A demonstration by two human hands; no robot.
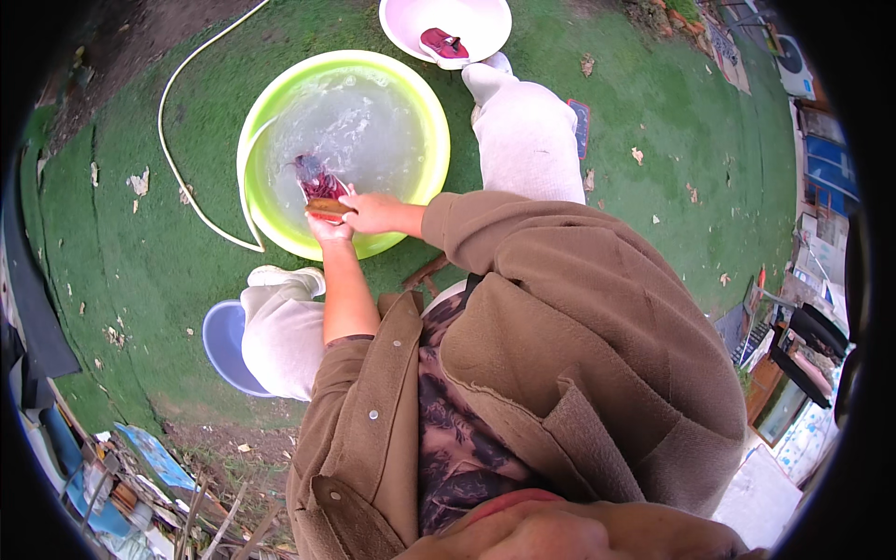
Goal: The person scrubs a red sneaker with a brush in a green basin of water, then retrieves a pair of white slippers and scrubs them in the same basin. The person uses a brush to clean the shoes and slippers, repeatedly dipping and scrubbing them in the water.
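Note:
Over the near side of a large lime-green basin (437, 140) of cloudy water, my left hand (332, 230) is closed around the near end of a wet dark-red shoe (313, 172). My right hand (373, 214) grips a scrubbing brush with a brown wooden back (329, 206), pressed against the shoe. The bristles are hidden beneath the wood. Beyond the shoe, the water looks foamy and churned.
A pale hose (164, 131) curves over the green turf and into the basin. A second red shoe (444, 44) lies in a pinkish-white basin (397, 28) at the back. Beside my left leg stands a blue basin (224, 350). Dry leaves dot the turf.

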